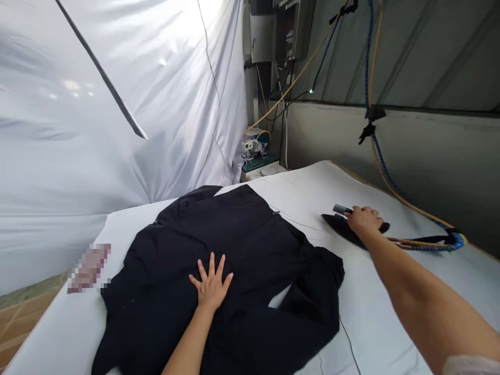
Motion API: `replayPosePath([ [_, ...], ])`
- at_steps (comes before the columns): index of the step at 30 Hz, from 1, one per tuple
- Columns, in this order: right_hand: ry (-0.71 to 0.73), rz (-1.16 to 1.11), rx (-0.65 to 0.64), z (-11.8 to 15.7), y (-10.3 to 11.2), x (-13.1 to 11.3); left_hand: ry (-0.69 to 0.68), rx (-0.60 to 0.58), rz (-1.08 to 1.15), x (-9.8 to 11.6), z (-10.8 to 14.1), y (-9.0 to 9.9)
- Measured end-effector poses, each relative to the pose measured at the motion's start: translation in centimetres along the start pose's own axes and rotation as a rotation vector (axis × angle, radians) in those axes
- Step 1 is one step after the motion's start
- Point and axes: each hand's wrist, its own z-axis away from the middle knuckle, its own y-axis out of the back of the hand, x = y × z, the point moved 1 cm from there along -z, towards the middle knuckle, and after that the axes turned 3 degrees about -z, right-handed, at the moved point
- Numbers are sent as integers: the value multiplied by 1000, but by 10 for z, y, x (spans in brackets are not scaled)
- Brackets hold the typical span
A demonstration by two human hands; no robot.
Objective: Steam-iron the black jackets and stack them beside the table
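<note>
A black jacket (pixel 242 234) lies spread over the white-covered table, its sleeve folded at the right. My left hand (pixel 211 285) rests flat on the cloth with fingers spread and nothing in it. To the right of the jacket, my right hand (pixel 365 220) is wrapped round the handle of a steam iron (pixel 344 229). The iron sits on the white cover, apart from the jacket, its pointed tip toward the left. Part of its body is hidden by my hand.
Blue and yellow hoses (pixel 406 200) run from the iron up the right wall. A white curtain (pixel 117 104) hangs along the left and back. A blurred reddish item (pixel 89 268) lies at the table's left edge. Small equipment (pixel 255 148) stands behind the table.
</note>
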Motion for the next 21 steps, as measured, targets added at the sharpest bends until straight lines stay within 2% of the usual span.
replayPosePath([
  [1,60,2,46,9,0,-16,1,9,-3,0,0,0],
  [2,175,-2,26,19,-3,-34,1,15,-3,0,1,0],
  [5,468,-14,-184,54,-22,-80,-1,25,5,1,2,-1],
  [8,531,41,-347,80,-43,-99,-4,36,24,1,2,-1],
  [11,487,100,-439,88,-50,-99,-1,41,34,1,2,-3],
  [16,542,41,-627,81,-36,-92,-1,32,45,0,3,-1],
  [19,585,-57,-684,76,-25,-75,6,2,47,0,3,1],
  [21,568,-56,-664,72,-21,-58,11,-10,48,0,3,1],
])
